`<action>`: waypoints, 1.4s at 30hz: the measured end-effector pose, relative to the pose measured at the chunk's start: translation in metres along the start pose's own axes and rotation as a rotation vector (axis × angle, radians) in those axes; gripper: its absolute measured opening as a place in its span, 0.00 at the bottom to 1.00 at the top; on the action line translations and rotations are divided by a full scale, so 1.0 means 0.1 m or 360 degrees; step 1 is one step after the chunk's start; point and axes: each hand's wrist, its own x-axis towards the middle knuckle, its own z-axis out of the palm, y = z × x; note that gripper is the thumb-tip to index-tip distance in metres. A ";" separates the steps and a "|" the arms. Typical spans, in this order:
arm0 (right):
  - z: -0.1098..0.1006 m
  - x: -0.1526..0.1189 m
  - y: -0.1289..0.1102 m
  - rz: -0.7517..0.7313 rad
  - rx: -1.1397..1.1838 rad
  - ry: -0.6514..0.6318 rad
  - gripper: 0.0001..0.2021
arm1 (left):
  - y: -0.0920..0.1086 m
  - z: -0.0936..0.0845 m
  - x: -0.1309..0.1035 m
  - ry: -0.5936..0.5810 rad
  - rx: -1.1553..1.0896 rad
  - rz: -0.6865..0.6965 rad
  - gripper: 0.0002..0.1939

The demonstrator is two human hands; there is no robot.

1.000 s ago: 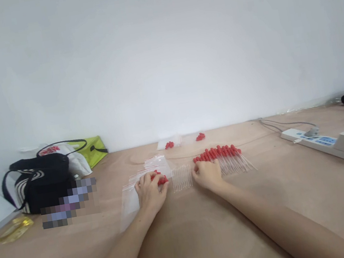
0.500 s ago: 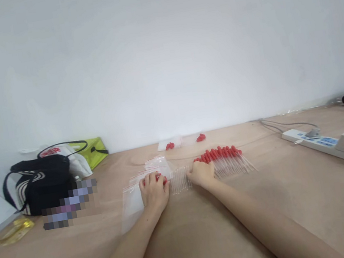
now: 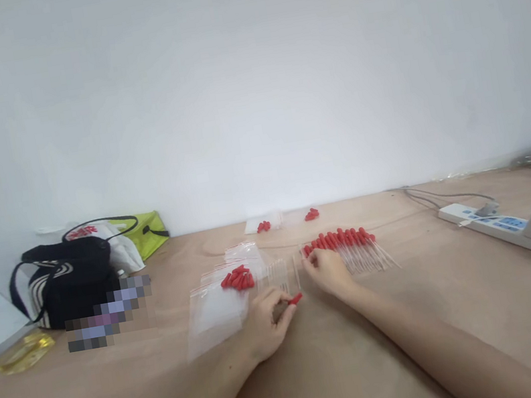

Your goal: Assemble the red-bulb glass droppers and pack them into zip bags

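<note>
A small red cap (image 3: 296,299) pokes out from the fingertips of the left hand (image 3: 269,324), whose grip is pinched narrow around it, just above the near edge of a row of thin pale sticks (image 3: 276,272). A single stick (image 3: 297,272) lies apart from that row, between the two hands. The right hand (image 3: 329,273) is bent over the left end of a fan of red-tipped sticks (image 3: 355,245), its fingers curled close together; from here I can't tell whether its grip has anything in it.

Beyond the left hand, a little heap of red caps (image 3: 238,279) lies on overlapping clear bags (image 3: 213,310) with red-lined edges. Farther back, near the wall (image 3: 248,93), sit two smaller red clusters, one to the left (image 3: 263,226) and one to the right (image 3: 311,214).

Off to the left, the tabletop (image 3: 305,376) carries a black bag (image 3: 76,282) with pale stripes, a lime-green bag (image 3: 152,235) behind it and a yellowish clear packet (image 3: 26,353). Over on the right, a white power strip (image 3: 478,221) lies slantwise with plugs in it.
</note>
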 end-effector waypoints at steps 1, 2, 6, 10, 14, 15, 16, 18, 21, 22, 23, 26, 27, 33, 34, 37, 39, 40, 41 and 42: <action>-0.03 -0.05 0.11 -0.0072 0.0040 0.0042 0.11 | 0.01 0.02 -0.02 -0.0079 -0.0039 -0.0005 0.04; -0.06 -0.10 0.22 -0.0241 0.0128 0.0204 0.11 | 0.02 0.04 -0.02 -0.0129 -0.0058 -0.0015 0.03; -0.17 -0.29 0.64 -0.0642 0.0318 0.0502 0.09 | 0.07 0.08 -0.01 -0.0133 -0.0019 -0.0093 0.04; -0.25 -0.42 0.80 -0.0724 0.0351 0.0430 0.07 | 0.09 0.13 0.03 -0.0087 0.0070 -0.0156 0.06; -0.27 -0.51 0.69 -0.0864 0.0290 0.0352 0.10 | 0.10 0.18 0.06 0.0002 0.0058 -0.0192 0.07; -0.27 -0.53 0.65 -0.0905 0.0249 0.0310 0.11 | 0.11 0.18 0.06 0.0039 0.0045 -0.0182 0.06; -0.28 -0.55 0.60 -0.0943 0.0210 0.0267 0.11 | 0.12 0.18 0.06 0.0072 0.0029 -0.0177 0.05; -0.29 -0.60 0.53 -0.0999 0.0159 0.0206 0.11 | 0.13 0.17 0.05 0.0092 -0.0020 -0.0196 0.05; -0.32 -0.65 0.45 -0.1028 0.0138 0.0148 0.10 | 0.16 0.17 0.03 0.0014 -0.0111 -0.0253 0.07; -0.33 -0.66 0.44 -0.1027 0.0137 0.0132 0.10 | 0.17 0.17 0.03 -0.0009 -0.0138 -0.0255 0.07; -0.34 -0.66 0.43 -0.1027 0.0139 0.0116 0.10 | 0.17 0.17 0.02 -0.0026 -0.0159 -0.0251 0.08; -0.35 -0.67 0.41 -0.1039 0.0155 0.0107 0.10 | 0.20 0.17 0.03 -0.0069 -0.0178 -0.0225 0.07; -0.35 -0.66 0.41 -0.1049 0.0163 0.0109 0.10 | 0.21 0.17 0.03 -0.0082 -0.0169 -0.0217 0.07; -0.33 -0.66 0.42 -0.1105 0.0198 0.0071 0.10 | 0.28 0.13 0.04 -0.0101 -0.0149 -0.0215 0.07; -0.32 -0.66 0.43 -0.1121 0.0198 0.0068 0.10 | 0.28 0.12 0.04 -0.0099 -0.0145 -0.0215 0.07; -0.29 -0.65 0.46 -0.1176 0.0215 0.0053 0.12 | 0.28 0.12 0.05 -0.0124 -0.0134 -0.0174 0.09; -0.28 -0.64 0.48 -0.1195 0.0248 0.0026 0.12 | 0.28 0.11 0.05 -0.0157 -0.0133 -0.0141 0.11; -0.28 -0.64 0.48 -0.1192 0.0264 0.0006 0.12 | 0.27 0.11 0.06 -0.0171 -0.0134 -0.0132 0.11; -0.28 -0.63 0.48 -0.1184 0.0271 -0.0016 0.13 | 0.27 0.10 0.06 -0.0184 -0.0134 -0.0129 0.11; -0.29 -0.62 0.49 -0.1174 0.0268 -0.0037 0.13 | 0.28 0.09 0.06 -0.0197 -0.0136 -0.0125 0.11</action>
